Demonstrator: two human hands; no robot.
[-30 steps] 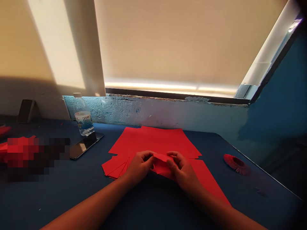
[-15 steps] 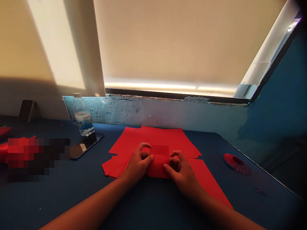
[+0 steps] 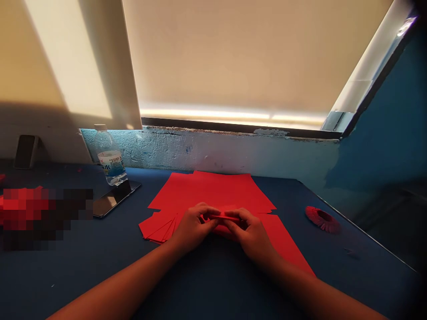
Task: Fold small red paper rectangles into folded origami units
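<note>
Between my two hands is a small piece of red paper (image 3: 227, 218), bent over into a narrow fold with its edge toward me. My left hand (image 3: 195, 224) pinches its left end between thumb and fingers. At the right end, my right hand (image 3: 250, 229) grips it the same way, fingertips close to the left ones. Underneath and behind lie large red paper sheets (image 3: 213, 189). A fan of smaller red paper pieces (image 3: 158, 227) rests beside my left wrist, and another red sheet (image 3: 290, 249) reaches out past my right hand.
A water bottle (image 3: 111, 162) stands at the back left, touching or close to a phone (image 3: 116, 200). A ruffled red paper ring (image 3: 322, 219) lies at the right. Farther left are a dark upright object (image 3: 26, 151) and red paper (image 3: 23, 204), partly blurred out, on the blue table (image 3: 100, 266).
The small red paper stood as a flat square facing me; now it is folded down into a narrow strip. My fingers have closed on it and drawn together. The view has shifted slightly.
</note>
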